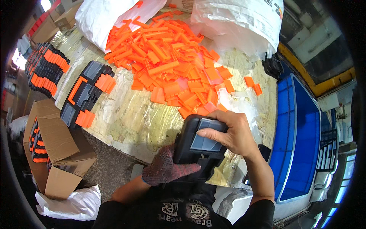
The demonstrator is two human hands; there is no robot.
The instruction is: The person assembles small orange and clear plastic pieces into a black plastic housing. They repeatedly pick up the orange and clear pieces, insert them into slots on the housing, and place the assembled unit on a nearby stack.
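Note:
A black plastic toolbox lid [186, 134] is held up at the front edge of the table, tilted towards me. My left hand [168, 167], in a dark reddish knit glove, grips its near side with the thumb across the top. With its thumb pressed on a clear plastic panel [210, 140] at the lid's far end, my bare right hand [234, 131] holds that end from the right. Just beyond lies a heap of orange plastic latches and handles [165, 57]. Loose clear panels [243, 103] are scattered beside the heap, close to my right hand.
On the left lies a lid with orange handle and latches [83, 91], near a stack of similar lids [47, 68]. Below stands an open cardboard box [57, 131] holding more. White sacks [97, 25] [237, 28] stand at the back; a blue bin [306, 137] is right.

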